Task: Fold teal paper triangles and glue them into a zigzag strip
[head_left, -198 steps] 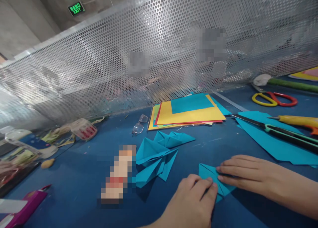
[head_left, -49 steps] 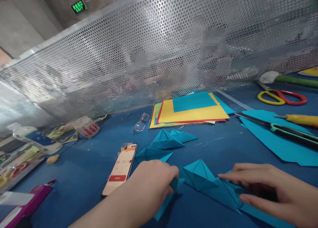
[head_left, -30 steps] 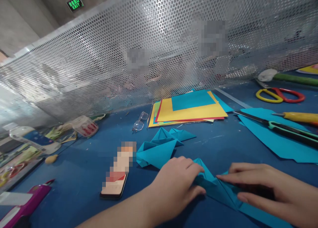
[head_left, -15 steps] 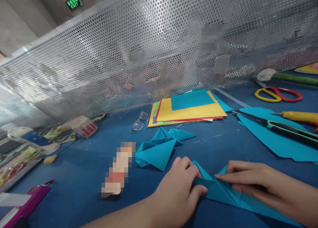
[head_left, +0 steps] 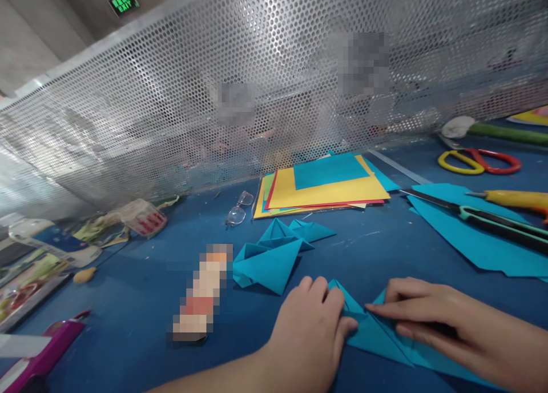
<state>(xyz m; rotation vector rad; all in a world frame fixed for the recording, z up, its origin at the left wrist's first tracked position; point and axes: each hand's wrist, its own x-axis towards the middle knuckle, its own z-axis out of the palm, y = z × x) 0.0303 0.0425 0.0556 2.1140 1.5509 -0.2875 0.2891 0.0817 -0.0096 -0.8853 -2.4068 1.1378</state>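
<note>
– Holding what, and where?
– Gripping the left end of the folded paper (head_left: 377, 340), low on the counter (head_left: 128, 301), with the left hand (head_left: 306, 324); touching its middle with finger and thumb of the right hand (head_left: 458, 313) (pressing or pinching, cannot tell).
– Why both hands?
– Probably to keep the folds from springing open.
– Grouping the blue pieces (head_left: 272, 261) near the paper stack (head_left: 325, 193)?
– Likely to save room.
– Reading anything?
– Just "EXIT" on the green sign (head_left: 123, 3); can't make out the label (head_left: 64, 241) on the bottle (head_left: 32, 230).
</note>
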